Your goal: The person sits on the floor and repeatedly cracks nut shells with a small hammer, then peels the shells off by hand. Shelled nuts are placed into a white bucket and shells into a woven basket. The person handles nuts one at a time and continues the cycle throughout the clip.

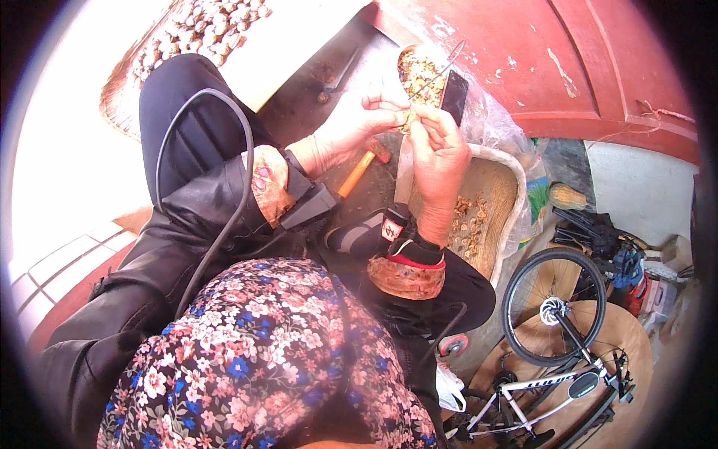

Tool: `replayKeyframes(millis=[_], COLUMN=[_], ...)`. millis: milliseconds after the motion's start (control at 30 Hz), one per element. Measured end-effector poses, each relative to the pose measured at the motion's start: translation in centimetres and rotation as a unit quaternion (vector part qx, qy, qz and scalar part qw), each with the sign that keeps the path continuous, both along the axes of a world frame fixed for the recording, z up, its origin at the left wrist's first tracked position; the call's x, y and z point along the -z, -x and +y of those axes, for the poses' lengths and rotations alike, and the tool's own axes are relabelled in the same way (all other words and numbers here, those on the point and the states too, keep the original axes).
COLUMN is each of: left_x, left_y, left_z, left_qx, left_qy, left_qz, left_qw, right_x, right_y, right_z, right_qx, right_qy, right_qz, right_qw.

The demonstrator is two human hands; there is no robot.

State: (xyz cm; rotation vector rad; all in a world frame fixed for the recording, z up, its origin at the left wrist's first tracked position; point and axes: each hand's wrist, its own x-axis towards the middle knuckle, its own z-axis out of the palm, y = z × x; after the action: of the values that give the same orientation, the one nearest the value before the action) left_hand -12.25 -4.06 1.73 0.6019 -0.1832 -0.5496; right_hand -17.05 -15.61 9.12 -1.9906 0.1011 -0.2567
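Observation:
Both hands meet just in front of a bowl of nut pieces (418, 70). My left hand (364, 115) pinches a small piece of nut (408, 120) from its left side, while my right hand (440, 143) has thumb and fingers on the same piece. A thin wire-like tool (440, 76) slants up and right from the fingers; which hand bears it I cannot tell. Below the hands lies a hammer (357, 174) with a wooden handle. Brown shell-like pieces (471, 224) lie in a pale basin (513, 168) under and to the right of my right hand.
A woven tray (120, 106) of whole nuts (216, 25) stands at upper left. Beside the bowl is a dark phone (454, 95), with clear plastic (493, 120) behind it. A red door (606, 67) borders the upper right. A bicycle (552, 337) and a squash (567, 195) are at the right.

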Motion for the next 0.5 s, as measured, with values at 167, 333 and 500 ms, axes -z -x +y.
replayKeyframes(millis=[167,333,500], left_x=[-0.21,-0.20,0.09], left_y=[0.16,0.14,0.10], left_z=[0.20,0.17,0.16], left_qx=[0.038,0.037,0.046], left_qy=[0.040,0.075,0.041], left_qz=[0.062,0.059,0.064], left_qw=[0.997,0.995,0.996], right_x=[0.94,0.85,0.17], right_y=[-0.35,-0.35,-0.17], right_z=[-0.43,-0.56,-0.74], right_qx=[0.014,0.009,-0.026], right_qy=[-0.001,0.078,0.225], right_qz=[-0.044,-0.068,-0.064], right_qw=[0.999,0.995,0.972])
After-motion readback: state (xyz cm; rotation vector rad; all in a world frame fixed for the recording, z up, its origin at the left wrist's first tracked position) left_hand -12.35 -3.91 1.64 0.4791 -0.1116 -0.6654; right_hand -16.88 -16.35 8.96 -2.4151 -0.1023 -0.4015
